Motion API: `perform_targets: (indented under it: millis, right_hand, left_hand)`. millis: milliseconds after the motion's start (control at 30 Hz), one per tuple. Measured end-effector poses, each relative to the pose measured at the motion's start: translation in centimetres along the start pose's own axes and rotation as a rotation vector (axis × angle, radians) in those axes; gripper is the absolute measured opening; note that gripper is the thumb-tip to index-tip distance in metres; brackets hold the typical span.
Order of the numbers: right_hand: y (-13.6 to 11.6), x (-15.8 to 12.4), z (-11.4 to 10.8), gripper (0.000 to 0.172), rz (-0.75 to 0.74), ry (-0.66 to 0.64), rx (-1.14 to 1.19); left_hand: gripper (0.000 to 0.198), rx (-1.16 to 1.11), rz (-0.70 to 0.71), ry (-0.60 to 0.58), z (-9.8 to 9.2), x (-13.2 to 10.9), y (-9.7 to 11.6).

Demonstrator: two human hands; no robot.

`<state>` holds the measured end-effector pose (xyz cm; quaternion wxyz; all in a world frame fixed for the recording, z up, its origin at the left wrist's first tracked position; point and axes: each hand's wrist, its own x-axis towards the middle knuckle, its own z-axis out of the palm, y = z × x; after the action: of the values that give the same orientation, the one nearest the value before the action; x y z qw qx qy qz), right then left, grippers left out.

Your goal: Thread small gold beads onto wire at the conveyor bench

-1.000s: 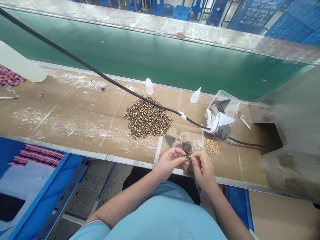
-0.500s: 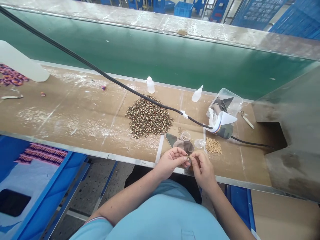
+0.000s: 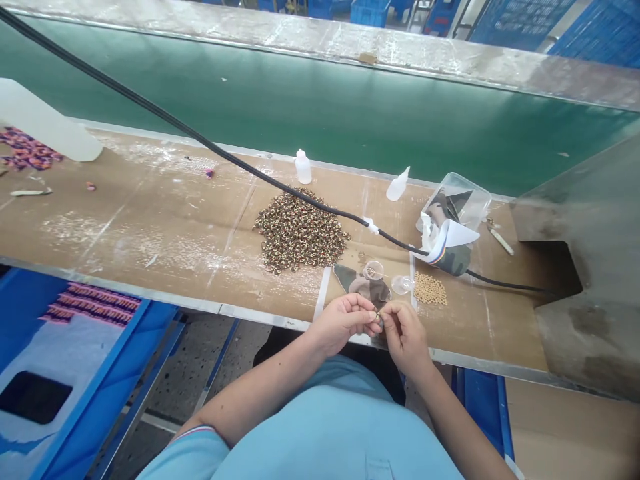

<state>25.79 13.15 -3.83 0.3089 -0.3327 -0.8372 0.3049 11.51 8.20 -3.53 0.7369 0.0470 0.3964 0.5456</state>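
Note:
Close to the table's front edge, my left hand [image 3: 345, 323] pinches a small dark and gold piece [image 3: 377, 316]. My right hand [image 3: 406, 333] meets it from the other side, fingertips closed at the same piece; whether they grip it too is hard to see. Just beyond my hands lie a camouflage cloth [image 3: 367, 287], a small round clear dish [image 3: 373, 270] with a thin stick and another clear dish [image 3: 401, 285]. Right of them is a patch of small beige beads [image 3: 430, 289]. A large pile of small patterned pieces [image 3: 301, 233] spreads to the left.
Two white squeeze bottles [image 3: 303, 168] [image 3: 399, 185] stand or lean at the back. A clear tub [image 3: 473, 200] holds cloth scraps. A black cable [image 3: 200, 137] crosses above the table [image 3: 165, 220]. A cutter [image 3: 501, 241] lies right; a blue bin [image 3: 115, 373] is lower left.
The view has shifted slightly, so the table items appear a little further right. My hands stay together at the small piece, with only slight finger movement.

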Motion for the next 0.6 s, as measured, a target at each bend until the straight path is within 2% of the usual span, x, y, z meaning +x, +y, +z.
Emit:
perform_targets:
  millis: [267, 400, 600]
  right_hand:
    - [0.6, -0.1, -0.1, 0.013, 0.007, -0.031, 0.005]
    - [0.6, -0.2, -0.5, 0.011, 0.046, -0.003, 0.026]
    - [0.4, -1.2, -0.7, 0.01, 0.121, 0.023, 0.052]
  left_hand:
    - [0.038, 0.02, 0.015, 0.019, 0.0, 0.0, -0.1]
    - [0.037, 0.044, 0.045, -0.001, -0.1, 0.0, -0.3]
    - [0.037, 0.135, 0.203, 0.052, 0.1, -0.1, -1.3]
